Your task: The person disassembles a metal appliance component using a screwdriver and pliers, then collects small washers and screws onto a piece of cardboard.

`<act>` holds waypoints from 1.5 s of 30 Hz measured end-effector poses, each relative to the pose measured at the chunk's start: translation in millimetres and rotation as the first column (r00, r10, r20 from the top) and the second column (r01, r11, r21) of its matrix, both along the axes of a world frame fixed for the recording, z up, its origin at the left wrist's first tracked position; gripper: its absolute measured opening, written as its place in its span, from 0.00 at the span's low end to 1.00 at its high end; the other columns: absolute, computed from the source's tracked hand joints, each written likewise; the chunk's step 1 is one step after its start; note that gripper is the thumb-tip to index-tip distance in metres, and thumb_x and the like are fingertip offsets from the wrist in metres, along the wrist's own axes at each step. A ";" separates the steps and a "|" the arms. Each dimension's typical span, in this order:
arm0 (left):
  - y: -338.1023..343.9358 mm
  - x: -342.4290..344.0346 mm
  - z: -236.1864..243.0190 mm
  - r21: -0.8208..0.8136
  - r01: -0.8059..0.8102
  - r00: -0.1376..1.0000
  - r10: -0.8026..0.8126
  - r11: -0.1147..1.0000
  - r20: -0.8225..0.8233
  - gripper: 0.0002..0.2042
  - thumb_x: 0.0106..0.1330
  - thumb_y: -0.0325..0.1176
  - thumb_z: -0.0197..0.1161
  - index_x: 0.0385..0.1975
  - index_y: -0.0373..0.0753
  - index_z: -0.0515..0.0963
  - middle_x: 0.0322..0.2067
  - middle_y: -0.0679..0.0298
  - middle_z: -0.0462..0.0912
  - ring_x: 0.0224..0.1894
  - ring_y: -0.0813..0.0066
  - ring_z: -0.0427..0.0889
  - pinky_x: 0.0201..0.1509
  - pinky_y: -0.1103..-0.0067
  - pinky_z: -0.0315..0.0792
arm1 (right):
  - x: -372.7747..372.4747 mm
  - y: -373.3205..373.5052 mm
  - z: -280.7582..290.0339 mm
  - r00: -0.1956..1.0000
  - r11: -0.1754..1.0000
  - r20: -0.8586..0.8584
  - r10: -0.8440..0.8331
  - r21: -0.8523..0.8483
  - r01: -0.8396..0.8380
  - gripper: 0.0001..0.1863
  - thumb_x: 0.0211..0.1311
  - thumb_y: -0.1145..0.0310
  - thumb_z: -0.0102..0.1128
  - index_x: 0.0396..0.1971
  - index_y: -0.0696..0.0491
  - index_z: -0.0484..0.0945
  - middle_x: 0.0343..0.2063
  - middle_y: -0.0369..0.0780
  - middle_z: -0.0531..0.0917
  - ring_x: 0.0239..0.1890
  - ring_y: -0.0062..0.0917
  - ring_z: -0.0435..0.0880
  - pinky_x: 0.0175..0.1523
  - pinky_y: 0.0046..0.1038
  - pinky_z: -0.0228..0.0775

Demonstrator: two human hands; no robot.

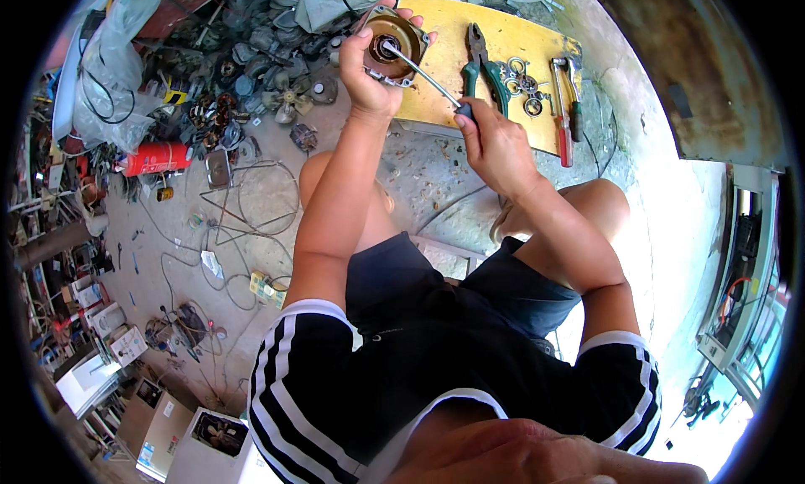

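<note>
My left hand (370, 80) grips a square-edged metal motor end cover (408, 38), its hollow brown inside facing up. My right hand (500, 147) is closed around the dark handle of a screwdriver (429, 80). The long shaft slants up and left, and its end sits at the hub in the middle of the cover; whether the tip presses on a part there is too small to tell. Both hands are at the left part of a yellow board (444, 23). Right of the cover lie green-handled pliers (485, 69), and beyond them several metal rings and bearings (521, 83).
A red-handled tool (563, 128) and a green-handled tool (574, 98) lie at the board's right. Left of the board spreads a heap of motor parts (251, 73) with plastic bags (117, 94). A red canister (159, 159) and loose cables (239, 207) are on the floor.
</note>
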State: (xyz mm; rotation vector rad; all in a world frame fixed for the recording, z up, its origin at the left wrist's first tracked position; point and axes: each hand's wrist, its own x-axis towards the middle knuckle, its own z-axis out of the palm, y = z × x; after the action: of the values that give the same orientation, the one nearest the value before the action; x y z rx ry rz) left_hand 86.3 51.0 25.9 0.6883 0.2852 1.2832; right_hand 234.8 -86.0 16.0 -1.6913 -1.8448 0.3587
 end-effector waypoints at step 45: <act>4.6 -7.8 -9.8 -0.118 0.379 0.915 -0.353 0.918 0.194 0.31 0.59 0.51 0.50 0.56 0.34 0.69 0.47 0.54 0.78 0.50 0.56 0.78 0.59 0.50 0.70 | 32.7 5.1 16.8 -0.035 0.476 -0.798 -0.602 -0.323 -0.818 0.27 0.76 0.50 0.38 0.51 0.60 0.72 0.16 0.24 0.60 0.14 0.06 0.57 0.17 0.11 0.50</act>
State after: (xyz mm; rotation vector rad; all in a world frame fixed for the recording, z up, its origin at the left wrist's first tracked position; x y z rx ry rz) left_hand 78.6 55.6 16.1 0.4700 0.1053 0.9396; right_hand 267.5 -80.9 32.7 -0.7537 -0.3309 2.3805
